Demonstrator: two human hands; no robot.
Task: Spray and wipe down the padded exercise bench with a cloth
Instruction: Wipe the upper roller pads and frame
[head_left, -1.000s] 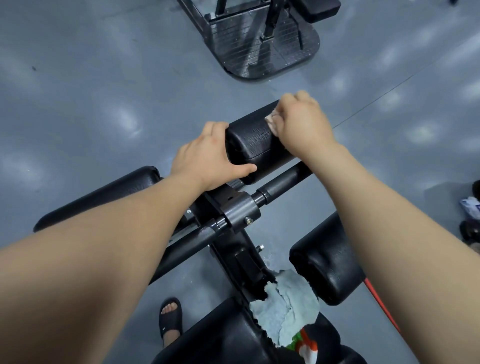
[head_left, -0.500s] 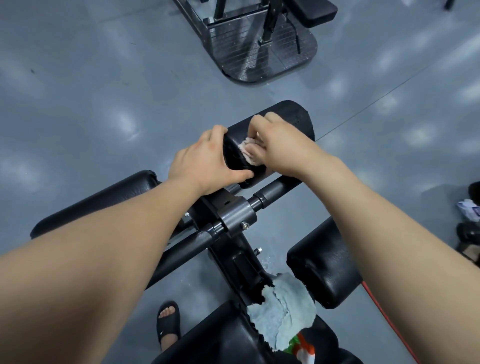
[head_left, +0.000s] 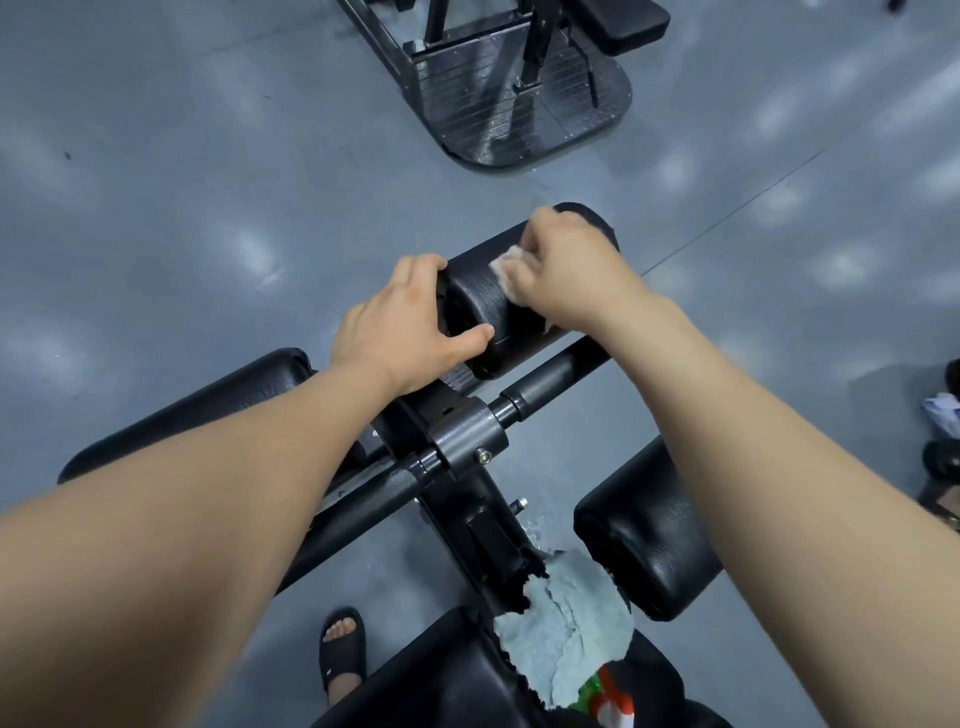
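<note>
A black padded roller (head_left: 483, 291) sits at the far end of the exercise bench, on the right of its metal frame (head_left: 467, 447). My left hand (head_left: 400, 327) grips the roller's inner end, thumb underneath. My right hand (head_left: 566, 270) holds a small pale cloth (head_left: 506, 270) pressed against the roller's top. A light blue cloth (head_left: 566, 623) lies crumpled on the bench seat (head_left: 441, 675) near me, beside a spray bottle (head_left: 608, 701) with an orange and green top.
Another roller pad (head_left: 171, 410) extends to the left, and a lower pad (head_left: 649, 535) sits at the right. A foot in a black sandal (head_left: 343, 649) stands on the grey floor. A steel platform machine (head_left: 519, 98) is ahead. Dark items (head_left: 943, 431) lie at the right edge.
My right hand slid the pale cloth along the roller, first toward my left hand, then back out toward the far right end. The left hand kept its grip.
</note>
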